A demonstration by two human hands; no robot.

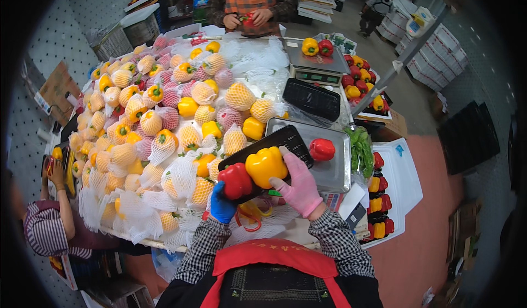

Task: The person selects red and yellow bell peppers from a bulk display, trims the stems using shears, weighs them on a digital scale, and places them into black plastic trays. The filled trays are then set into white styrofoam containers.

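Note:
My left hand (222, 204), in a blue glove, grips the near left end of a black plastic tray (294, 143), its thumb against a red bell pepper (235, 180); its other fingers are hidden. My right hand (298, 182), in a pink glove, holds a yellow bell pepper (266, 167) between thumb and fingers, over the tray and touching or almost touching the red one. The tray's far end overlaps a metal pan (334, 172), where another red bell pepper (322, 149) lies. Below my hands are red scissor-like handles (248, 225), partly hidden.
Net-sleeved peppers (189, 137) cover the table's left side. Beyond the pan are an empty black tray (311, 98) and a scale (317, 61) bearing two peppers. At right stand bagged greens (360, 149) and a foam box (397, 184) of packed peppers. Co-workers handle peppers opposite and at left.

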